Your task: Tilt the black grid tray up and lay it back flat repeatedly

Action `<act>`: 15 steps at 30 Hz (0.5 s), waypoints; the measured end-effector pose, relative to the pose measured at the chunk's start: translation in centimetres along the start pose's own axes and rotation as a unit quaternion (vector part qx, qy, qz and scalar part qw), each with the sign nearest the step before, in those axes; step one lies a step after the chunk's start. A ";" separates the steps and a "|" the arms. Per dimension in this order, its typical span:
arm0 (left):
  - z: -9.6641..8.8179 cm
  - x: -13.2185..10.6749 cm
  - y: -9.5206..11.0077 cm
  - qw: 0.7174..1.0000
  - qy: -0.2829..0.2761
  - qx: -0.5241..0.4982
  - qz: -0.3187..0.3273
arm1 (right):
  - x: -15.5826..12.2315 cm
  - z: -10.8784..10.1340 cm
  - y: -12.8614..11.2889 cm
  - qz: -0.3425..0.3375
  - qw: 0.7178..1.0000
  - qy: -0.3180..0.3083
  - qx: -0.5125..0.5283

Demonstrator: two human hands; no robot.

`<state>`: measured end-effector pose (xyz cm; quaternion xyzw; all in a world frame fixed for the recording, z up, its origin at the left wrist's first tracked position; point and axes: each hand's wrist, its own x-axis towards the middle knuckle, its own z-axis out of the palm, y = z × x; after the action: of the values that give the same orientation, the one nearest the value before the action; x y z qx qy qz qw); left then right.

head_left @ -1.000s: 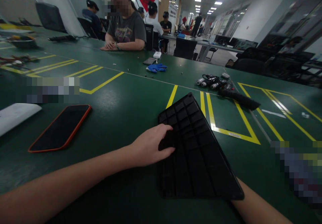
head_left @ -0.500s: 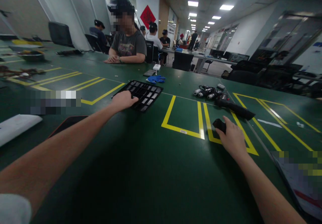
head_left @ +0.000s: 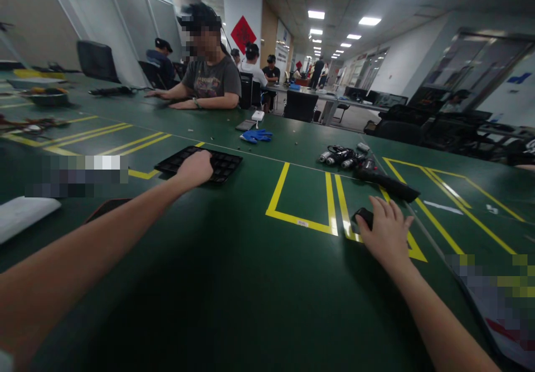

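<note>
Black tray [head_left: 225, 167] lies left on the table [head_left: 242, 271], under the left hand [head_left: 195, 168], fingers' grip hidden. Right hand [head_left: 387, 230]: fingers half-spread, touching a black object [head_left: 363, 216], hold unclear; gentle, level pressure suits.

Left grip [head_left: 194, 169] on a black gridded tray [head_left: 228, 165], right grip [head_left: 387, 232] against a small black object [head_left: 365, 215].
</note>
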<state>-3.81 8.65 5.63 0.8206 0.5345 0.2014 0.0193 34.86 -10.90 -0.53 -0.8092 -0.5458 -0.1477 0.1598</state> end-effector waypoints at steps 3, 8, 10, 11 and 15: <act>1.3 -3.6 3.4 0.999 -0.030 -0.011 0.017 | -1.6 -0.7 -3.3 -0.077 0.994 -0.016 0.069; 4.0 -9.3 5.9 0.987 -0.101 -0.007 0.127 | -5.3 -1.6 -8.2 -0.214 0.955 -0.167 0.124; 4.5 -9.7 5.4 0.984 -0.123 0.004 0.125 | -6.2 -1.7 -9.1 -0.248 0.937 -0.216 0.116; 4.6 -9.6 5.1 0.984 -0.128 0.008 0.125 | -6.4 -1.7 -9.3 -0.258 0.931 -0.231 0.111; 4.0 -9.6 5.5 0.988 -0.073 0.020 0.135 | -5.5 -1.8 -8.6 -0.265 0.932 -0.225 0.107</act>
<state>-0.98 -1.49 0.33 0.8979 0.4201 0.1308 0.0149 24.78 -13.28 -0.34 -0.6257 -0.7743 0.0601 0.0737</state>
